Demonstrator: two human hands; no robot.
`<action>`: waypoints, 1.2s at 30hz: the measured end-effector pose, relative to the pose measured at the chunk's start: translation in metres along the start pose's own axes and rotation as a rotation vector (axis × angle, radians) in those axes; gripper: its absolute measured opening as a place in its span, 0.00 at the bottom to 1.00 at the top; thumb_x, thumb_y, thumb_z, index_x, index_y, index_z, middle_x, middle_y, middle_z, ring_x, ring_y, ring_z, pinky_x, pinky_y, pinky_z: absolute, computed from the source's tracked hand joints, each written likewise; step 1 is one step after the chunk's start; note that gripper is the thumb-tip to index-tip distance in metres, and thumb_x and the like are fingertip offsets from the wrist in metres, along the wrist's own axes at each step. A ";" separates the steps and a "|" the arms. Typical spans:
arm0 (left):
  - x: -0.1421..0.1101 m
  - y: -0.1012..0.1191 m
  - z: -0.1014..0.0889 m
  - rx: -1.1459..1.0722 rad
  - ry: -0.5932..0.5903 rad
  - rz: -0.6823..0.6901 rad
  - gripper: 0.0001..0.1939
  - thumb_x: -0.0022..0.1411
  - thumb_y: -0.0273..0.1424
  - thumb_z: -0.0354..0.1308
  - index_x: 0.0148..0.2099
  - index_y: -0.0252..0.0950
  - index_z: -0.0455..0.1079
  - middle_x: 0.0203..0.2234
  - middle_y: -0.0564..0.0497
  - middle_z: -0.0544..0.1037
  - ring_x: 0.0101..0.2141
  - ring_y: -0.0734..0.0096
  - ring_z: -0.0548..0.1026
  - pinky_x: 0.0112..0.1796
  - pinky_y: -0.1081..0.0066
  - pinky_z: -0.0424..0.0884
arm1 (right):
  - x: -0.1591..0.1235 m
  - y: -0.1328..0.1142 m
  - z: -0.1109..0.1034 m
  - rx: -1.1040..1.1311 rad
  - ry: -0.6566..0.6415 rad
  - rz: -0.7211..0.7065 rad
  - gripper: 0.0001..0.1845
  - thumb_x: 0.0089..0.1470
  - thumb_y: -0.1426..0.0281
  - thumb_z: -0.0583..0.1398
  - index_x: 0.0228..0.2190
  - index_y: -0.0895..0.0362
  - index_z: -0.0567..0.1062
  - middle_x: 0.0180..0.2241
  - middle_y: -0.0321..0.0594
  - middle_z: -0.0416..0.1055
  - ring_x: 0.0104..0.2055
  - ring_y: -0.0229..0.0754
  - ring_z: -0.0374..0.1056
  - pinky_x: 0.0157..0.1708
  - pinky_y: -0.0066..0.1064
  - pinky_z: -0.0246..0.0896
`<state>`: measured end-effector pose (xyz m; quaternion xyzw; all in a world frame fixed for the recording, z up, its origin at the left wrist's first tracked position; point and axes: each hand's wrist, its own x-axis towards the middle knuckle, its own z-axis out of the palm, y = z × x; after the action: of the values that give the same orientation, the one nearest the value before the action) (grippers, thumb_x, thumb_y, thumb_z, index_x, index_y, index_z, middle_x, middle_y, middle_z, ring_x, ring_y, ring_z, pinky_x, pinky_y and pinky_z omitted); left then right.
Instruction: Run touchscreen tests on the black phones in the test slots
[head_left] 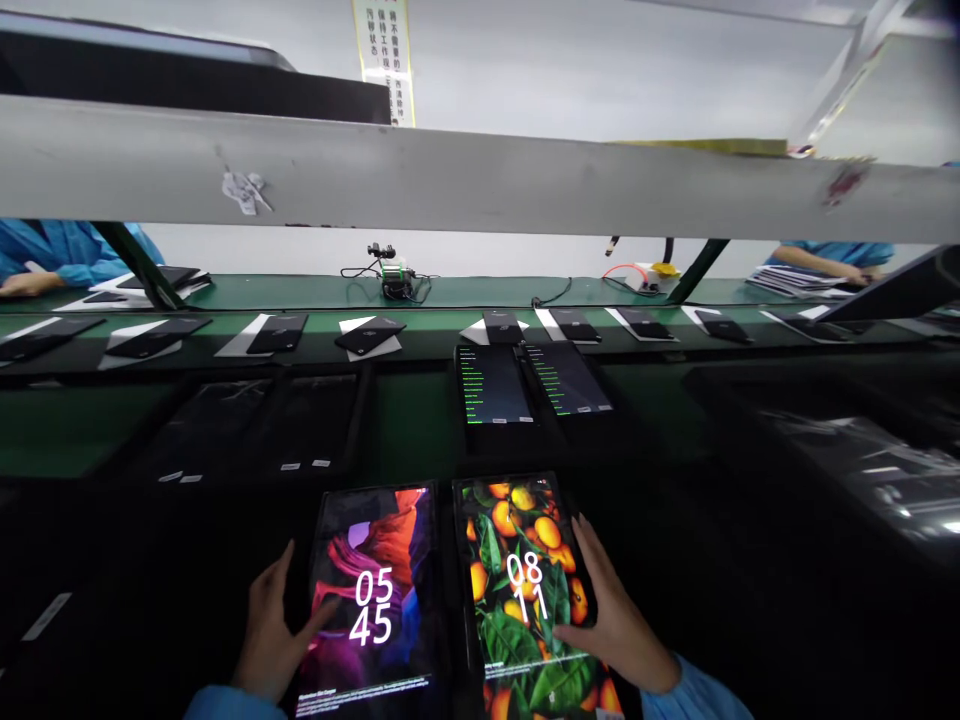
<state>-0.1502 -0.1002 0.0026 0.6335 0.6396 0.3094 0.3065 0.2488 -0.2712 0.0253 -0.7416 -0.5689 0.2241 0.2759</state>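
Two lit tablets lie side by side before me. The left tablet shows a red and purple picture with the digits 05 45. My left hand holds its left edge, thumb resting on the screen. The right tablet shows oranges among green leaves with 08 11. My right hand grips its right edge, thumb lying across the screen. Both sleeves are light blue.
Two more tablets with green text on dark screens lie further back. Dark tablets in film rest at the left. A green conveyor carries several black devices on white sheets. A grey beam crosses overhead. Co-workers' blue sleeves show behind.
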 end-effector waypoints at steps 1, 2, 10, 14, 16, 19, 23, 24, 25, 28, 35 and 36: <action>0.006 0.001 0.001 -0.044 0.024 -0.068 0.52 0.46 0.59 0.53 0.63 0.27 0.50 0.56 0.34 0.56 0.60 0.42 0.55 0.60 0.48 0.51 | -0.001 -0.003 -0.001 -0.035 -0.038 0.009 0.67 0.39 0.62 0.68 0.63 0.48 0.26 0.67 0.43 0.18 0.68 0.57 0.22 0.63 0.53 0.38; 0.011 0.002 0.001 -0.092 0.032 -0.116 0.51 0.47 0.60 0.50 0.62 0.26 0.52 0.56 0.34 0.57 0.60 0.44 0.55 0.61 0.50 0.50 | -0.002 -0.005 -0.003 -0.064 -0.076 0.017 0.71 0.34 0.63 0.70 0.63 0.47 0.25 0.66 0.42 0.13 0.67 0.59 0.20 0.62 0.53 0.39; -0.008 0.003 -0.002 -0.214 0.005 -0.052 0.38 0.56 0.52 0.48 0.64 0.38 0.50 0.62 0.43 0.54 0.63 0.55 0.50 0.62 0.54 0.47 | 0.026 0.003 0.002 0.050 0.205 0.108 0.46 0.54 0.54 0.56 0.64 0.48 0.36 0.67 0.44 0.31 0.68 0.52 0.34 0.62 0.50 0.43; -0.021 -0.015 -0.004 -0.051 -0.072 0.242 0.49 0.46 0.46 0.61 0.66 0.42 0.44 0.63 0.43 0.52 0.63 0.47 0.50 0.60 0.47 0.50 | 0.029 0.005 0.004 0.164 0.290 0.149 0.38 0.59 0.51 0.48 0.64 0.51 0.40 0.67 0.43 0.39 0.67 0.48 0.38 0.64 0.47 0.39; -0.023 -0.023 -0.005 0.052 -0.144 0.349 0.61 0.35 0.41 0.68 0.67 0.41 0.38 0.65 0.40 0.46 0.63 0.41 0.48 0.60 0.43 0.49 | 0.024 0.002 0.004 0.179 0.234 0.153 0.39 0.58 0.51 0.49 0.64 0.50 0.39 0.67 0.40 0.37 0.68 0.48 0.37 0.65 0.47 0.38; -0.018 -0.025 -0.005 0.145 -0.160 0.323 0.68 0.27 0.41 0.71 0.67 0.36 0.37 0.63 0.35 0.45 0.61 0.37 0.49 0.59 0.41 0.50 | 0.016 -0.001 0.003 0.200 0.183 0.134 0.39 0.59 0.52 0.50 0.64 0.48 0.37 0.67 0.38 0.37 0.68 0.47 0.37 0.65 0.48 0.38; -0.002 -0.014 0.001 -0.034 0.026 0.056 0.44 0.51 0.54 0.51 0.61 0.29 0.53 0.55 0.35 0.60 0.60 0.47 0.56 0.61 0.49 0.51 | 0.008 0.001 0.004 0.193 0.185 0.092 0.40 0.59 0.54 0.51 0.64 0.46 0.36 0.67 0.37 0.36 0.68 0.46 0.36 0.64 0.48 0.40; 0.000 -0.011 0.002 -0.063 0.064 -0.008 0.40 0.55 0.54 0.46 0.60 0.28 0.56 0.54 0.36 0.61 0.60 0.48 0.56 0.61 0.49 0.50 | 0.006 0.001 0.004 0.178 0.182 0.085 0.40 0.59 0.54 0.51 0.64 0.46 0.36 0.67 0.37 0.36 0.68 0.46 0.36 0.64 0.48 0.40; 0.002 -0.008 0.003 -0.078 0.083 -0.051 0.39 0.56 0.54 0.44 0.59 0.29 0.57 0.54 0.37 0.61 0.60 0.49 0.55 0.61 0.50 0.49 | 0.004 0.001 0.003 0.158 0.174 0.084 0.40 0.59 0.54 0.51 0.64 0.45 0.35 0.67 0.37 0.35 0.68 0.47 0.36 0.64 0.49 0.41; -0.001 0.000 0.003 -0.105 0.064 -0.092 0.37 0.57 0.54 0.46 0.61 0.36 0.54 0.58 0.41 0.58 0.62 0.54 0.52 0.62 0.51 0.49 | 0.000 -0.008 0.002 0.018 0.133 0.061 0.38 0.60 0.55 0.50 0.63 0.44 0.35 0.68 0.38 0.30 0.68 0.51 0.34 0.62 0.54 0.43; -0.010 0.013 -0.003 -0.147 0.016 -0.126 0.37 0.55 0.55 0.50 0.60 0.41 0.53 0.58 0.44 0.57 0.62 0.54 0.51 0.61 0.50 0.51 | 0.013 -0.045 0.012 -0.467 0.130 -0.287 0.32 0.59 0.58 0.52 0.62 0.39 0.47 0.68 0.37 0.23 0.67 0.61 0.34 0.60 0.65 0.35; -0.009 0.013 -0.003 -0.154 0.022 -0.131 0.36 0.55 0.55 0.50 0.59 0.40 0.54 0.57 0.44 0.58 0.62 0.54 0.51 0.61 0.50 0.50 | 0.016 -0.047 0.014 -0.493 0.124 -0.303 0.32 0.60 0.58 0.52 0.62 0.38 0.48 0.68 0.37 0.23 0.67 0.62 0.36 0.59 0.66 0.36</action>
<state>-0.1447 -0.1090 0.0143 0.5615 0.6571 0.3439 0.3669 0.2098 -0.2445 0.0462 -0.7051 -0.6926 -0.0106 0.1519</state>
